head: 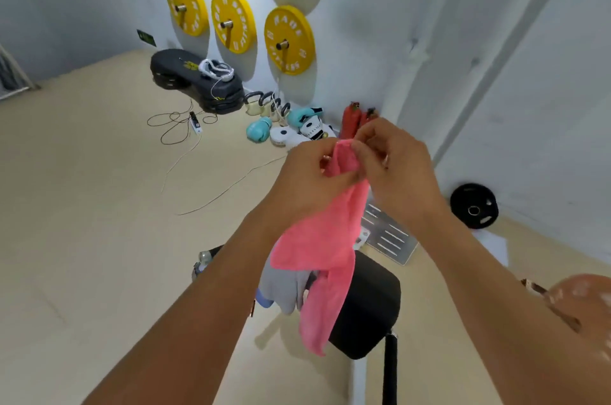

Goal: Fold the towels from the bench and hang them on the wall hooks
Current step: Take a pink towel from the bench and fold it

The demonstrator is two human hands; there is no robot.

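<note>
Both hands, left and right, pinch the pink towel's top edge, cloth hanging above the bench, near a grey towel

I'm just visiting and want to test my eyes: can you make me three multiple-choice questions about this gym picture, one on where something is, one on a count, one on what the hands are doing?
1. Where does the grey towel lie?
A. on the black bench
B. on a wall hook
C. on the floor by the boxing gloves

2. How many yellow weight plates hang on the wall?
A. two
B. three
C. five

3. What holds the pink towel?
A. nothing
B. left hand only
C. both hands, the right hand too

Answers: 1 A, it drapes over the bench's edge. 2 B, three show in a row. 3 C, both pinch its top edge.
</note>
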